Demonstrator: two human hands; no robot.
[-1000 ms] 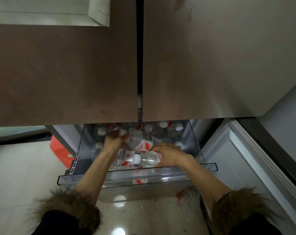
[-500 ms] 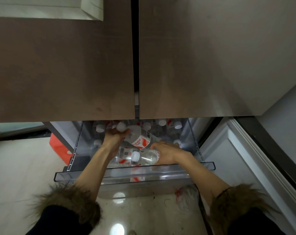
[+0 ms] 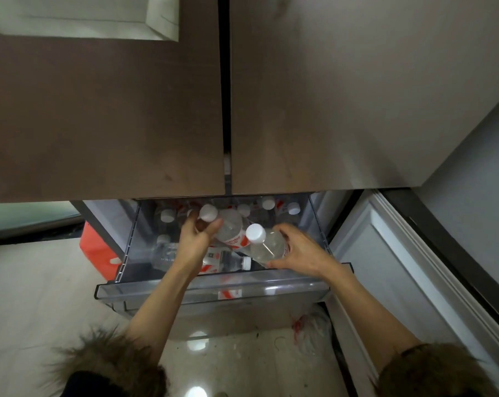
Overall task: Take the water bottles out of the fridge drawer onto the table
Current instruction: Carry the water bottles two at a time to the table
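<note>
- Water bottles, 2 of them, are gripped and lifted above the rest, over the fridge drawer (image 3: 214, 290).
- left hand (image 3: 198, 234) wraps the neck of the tilted bottle (image 3: 231, 229), white cap up.
- right hand (image 3: 302, 255) clamps the second bottle (image 3: 266, 246), just inside the drawer's front edge.
- More bottles (image 3: 168, 255) lie flat near the left wall, others stand along the back.
- 2 fur cuffs (image 3: 108, 359) on the sleeves.

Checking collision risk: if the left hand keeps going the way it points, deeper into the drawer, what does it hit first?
Probably the upright bottles at the drawer's back, just beyond the left hand; depth is unclear.
</note>
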